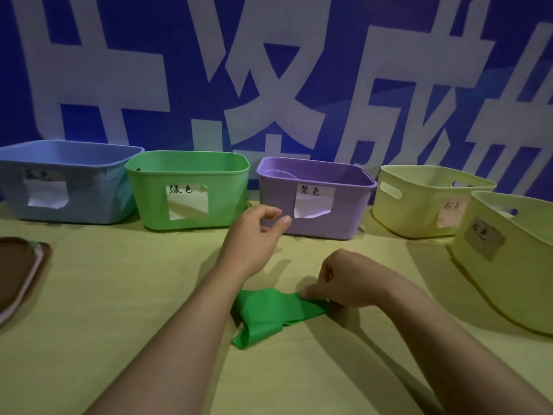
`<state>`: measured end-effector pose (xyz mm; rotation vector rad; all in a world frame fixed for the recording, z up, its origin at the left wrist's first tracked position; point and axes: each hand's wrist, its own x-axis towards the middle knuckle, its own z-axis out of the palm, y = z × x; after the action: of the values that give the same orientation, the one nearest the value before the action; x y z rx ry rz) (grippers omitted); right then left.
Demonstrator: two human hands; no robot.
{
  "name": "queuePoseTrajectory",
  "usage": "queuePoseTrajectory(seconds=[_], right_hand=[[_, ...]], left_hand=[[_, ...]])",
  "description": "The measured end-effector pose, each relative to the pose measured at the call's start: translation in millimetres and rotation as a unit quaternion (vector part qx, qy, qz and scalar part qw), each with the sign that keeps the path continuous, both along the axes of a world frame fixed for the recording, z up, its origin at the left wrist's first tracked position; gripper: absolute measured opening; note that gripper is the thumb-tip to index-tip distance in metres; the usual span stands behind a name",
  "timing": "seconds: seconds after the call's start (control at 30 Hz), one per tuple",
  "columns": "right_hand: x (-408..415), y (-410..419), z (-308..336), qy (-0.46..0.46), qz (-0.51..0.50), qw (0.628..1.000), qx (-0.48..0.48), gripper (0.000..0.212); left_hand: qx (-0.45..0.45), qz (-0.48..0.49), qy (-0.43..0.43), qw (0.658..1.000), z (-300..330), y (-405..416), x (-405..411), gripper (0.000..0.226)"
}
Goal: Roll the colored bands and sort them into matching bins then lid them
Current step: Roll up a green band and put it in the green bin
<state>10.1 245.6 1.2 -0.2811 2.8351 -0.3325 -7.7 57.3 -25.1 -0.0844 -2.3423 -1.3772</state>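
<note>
Fingers of the right hand (338,283) pinch one end of the green band (269,313), pressing it against the yellow-green tabletop (119,295). That band lies crumpled and partly folded just in front of the person, its loose end curling toward the near edge. The left hand (254,235) hovers above the tabletop, farther back, with nothing in it: its fingers are loosely bent, thumb and forefinger apart, just in front of the gap between two bins.

Five bins stand in a row at the back of the tabletop, each with a paper label on its front wall. From left to right they are the blue bin (89,205), the green bin (149,205), the purple bin (275,205), and two pale yellow bins, the first (419,217) set back and the second (508,280) nearer and at the far right edge. The green bin's label reads 绿色 and the purple bin's reads 紫色; the other labels are too blurred to read. Something pale and curved shows inside the purple bin, but what it is cannot be told.

At the left edge lies a brown lid (18,274), flat on the tabletop. Behind the bins hangs a blue banner (269,70) with large white characters.
</note>
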Motion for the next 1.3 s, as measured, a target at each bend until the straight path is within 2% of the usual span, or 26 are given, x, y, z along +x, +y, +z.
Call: queuePoseTrajectory(seconds=[0.1,0.2,0.33,0.4,0.47,0.53,0.6,0.67,0.73,0.83,0.9,0.97,1.13,1.3], right_hand=[[11.9,-2.3,0.1,0.000,0.010,0.999,-0.050,0.033],[20.3,-1.1,8.9,-0.009,-0.007,0.991,-0.135,0.025],[29.0,6.5,25.5,-0.039,-0.023,0.949,-0.311,0.019],[33.3,8.4,32.8,-0.029,-0.003,0.934,-0.356,0.015],[38.1,8.4,41.7,-0.018,0.019,0.925,-0.379,0.019],[43.5,8.7,51.8,-0.019,0.050,0.921,-0.386,0.016],[48.8,8.5,61.8,-0.016,0.078,0.916,-0.392,0.022],[53.8,6.3,72.6,0.009,0.096,0.918,-0.386,0.030],[58.1,2.5,84.2,0.031,0.121,0.925,-0.360,0.032],[67.8,-6.0,102.2,0.074,0.146,0.929,-0.331,0.029],[73.4,-11.1,114.5,0.133,0.145,0.923,-0.332,0.017],[76.2,-13.8,126.7,0.189,0.138,0.918,-0.321,0.011],[77.4,-9.3,153.5,0.248,0.124,0.916,-0.291,0.016],[85.6,4.3,169.4,0.292,0.113,0.890,-0.331,0.019]], left_hand=[[-0.025,-0.024,-0.007,0.999,2.2,5.6,7.1,0.031],[-0.016,-0.040,-0.014,0.999,10.2,10.5,16.6,0.028],[0.006,-0.069,-0.018,0.997,29.4,14.0,32.1,0.017],[-0.001,-0.074,-0.027,0.997,30.4,11.1,45.2,0.013],[0.013,-0.082,-0.050,0.995,25.7,3.5,62.6,0.018],[0.071,-0.119,-0.081,0.987,18.5,-7.5,80.9,0.027],[0.134,-0.189,-0.111,0.966,13.5,-17.2,98.5,0.031],[0.130,-0.234,-0.123,0.956,10.8,-21.2,111.0,0.042],[0.082,-0.218,-0.102,0.967,8.1,-18.5,112.3,0.050],[0.069,-0.148,-0.058,0.985,10.5,-8.1,107.9,0.036],[0.084,-0.102,-0.039,0.990,16.0,-2.4,105.1,0.019],[0.104,-0.089,-0.036,0.990,26.6,3.1,107.0,0.014],[0.150,-0.137,-0.038,0.978,55.1,16.7,121.7,0.011],[0.154,-0.180,-0.037,0.971,71.5,28.3,138.7,0.013]])
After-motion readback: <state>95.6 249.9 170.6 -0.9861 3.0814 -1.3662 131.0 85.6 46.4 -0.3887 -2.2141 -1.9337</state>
